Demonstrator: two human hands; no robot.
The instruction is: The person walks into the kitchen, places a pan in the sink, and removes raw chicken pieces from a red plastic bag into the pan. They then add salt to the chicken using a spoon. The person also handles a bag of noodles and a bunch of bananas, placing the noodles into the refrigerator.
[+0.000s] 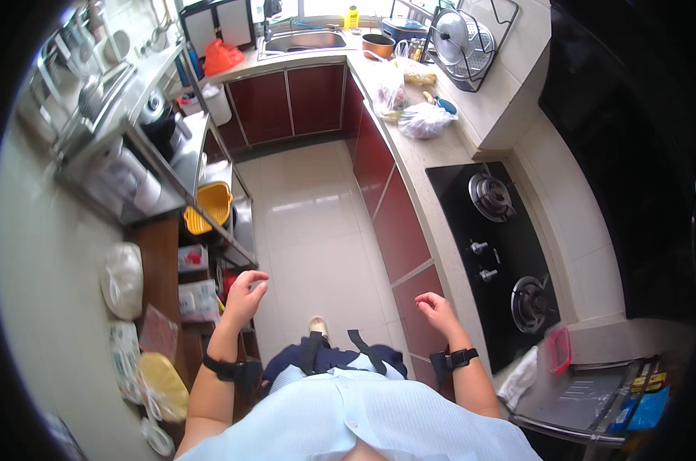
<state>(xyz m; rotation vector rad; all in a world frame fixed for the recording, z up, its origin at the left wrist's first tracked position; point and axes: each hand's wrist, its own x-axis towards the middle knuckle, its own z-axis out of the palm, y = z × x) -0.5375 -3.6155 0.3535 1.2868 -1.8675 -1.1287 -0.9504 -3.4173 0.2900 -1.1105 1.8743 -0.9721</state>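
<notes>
My left hand (pixel 246 297) is raised beside the wooden shelf on the left, its fingers curled loosely with a gap between thumb and forefinger and nothing held. My right hand (pixel 435 311) hangs in the air by the dark red cabinet doors (pixel 399 230), below the counter edge, empty, with its fingers bent. Each forearm has a black strap. To the right of my right hand lies a black two-burner gas hob (pixel 474 219) set in the counter. Farther along the counter lie plastic bags (pixel 425 120) with contents I cannot make out, and a blue-handled object (pixel 444 105).
A metal rack (pixel 195 150) with a yellow basket (pixel 209 208) stands on the left. Ahead are a steel sink (pixel 306 41), an orange pot (pixel 378 45) and a red plastic bag (pixel 222 56). A wire rack (pixel 589 432) juts out at the lower right. Tiled floor (pixel 313 230) runs between the cabinets and rack.
</notes>
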